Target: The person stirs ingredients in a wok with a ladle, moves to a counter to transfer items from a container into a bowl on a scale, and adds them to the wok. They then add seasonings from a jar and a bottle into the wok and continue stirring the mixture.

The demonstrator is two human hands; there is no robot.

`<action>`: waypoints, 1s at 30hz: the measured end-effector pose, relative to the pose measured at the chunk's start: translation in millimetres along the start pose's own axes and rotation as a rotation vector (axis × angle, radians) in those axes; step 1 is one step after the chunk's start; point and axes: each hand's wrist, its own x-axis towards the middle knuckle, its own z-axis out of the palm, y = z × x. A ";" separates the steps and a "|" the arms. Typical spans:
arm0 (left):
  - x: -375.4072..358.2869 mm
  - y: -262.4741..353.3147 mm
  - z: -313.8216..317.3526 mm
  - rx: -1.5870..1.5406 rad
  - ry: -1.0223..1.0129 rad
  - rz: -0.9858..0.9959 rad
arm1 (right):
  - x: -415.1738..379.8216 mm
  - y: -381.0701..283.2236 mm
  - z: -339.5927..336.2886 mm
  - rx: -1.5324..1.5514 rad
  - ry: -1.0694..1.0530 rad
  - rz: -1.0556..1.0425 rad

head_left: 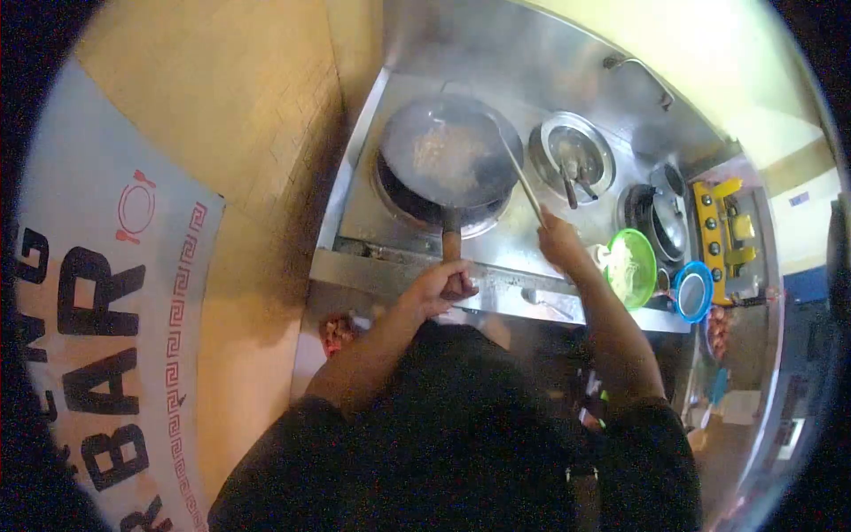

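A large wok (483, 186) sits on the left burner, with light brown food (443, 158) and haze inside. Its wooden handle (452, 245) points toward me. My left hand (446, 288) is closed at the lower end of that handle. In my right hand (560, 242) is a long-handled utensil (529, 191), its shaft slanting up into the wok; the head of the utensil is lost in the haze. Just right of my right wrist stands a bright green basket (651, 270) holding pale, noodle-like food (624, 269).
A metal pot (606, 177) with utensils stands right of the wok. Dark pans (667, 226), a blue-rimmed bowl (706, 306) and a yellow rack (710, 232) are farther right. The stove's front edge (381, 270) runs before me; a wall (266, 124) and a printed banner (120, 293) are left.
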 end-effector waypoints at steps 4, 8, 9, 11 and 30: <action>2.2 2.5 -12.6 -0.044 0.018 -0.030 | -10.3 -76.4 -51.5 0.526 -0.369 0.356; 22.0 -5.2 -33.6 0.001 -0.016 0.003 | 23.5 -85.5 -6.9 0.296 -0.254 0.047; 20.1 -2.1 -29.5 0.008 -0.016 0.018 | 24.5 -65.3 2.3 0.108 -0.121 -0.200; 12.1 3.3 -23.3 0.030 0.008 0.016 | -20.3 -76.2 -50.3 -0.206 -0.264 -0.123; 9.8 30.1 -5.8 0.187 0.144 -0.058 | -55.2 -108.8 -54.9 -0.368 -0.331 -0.142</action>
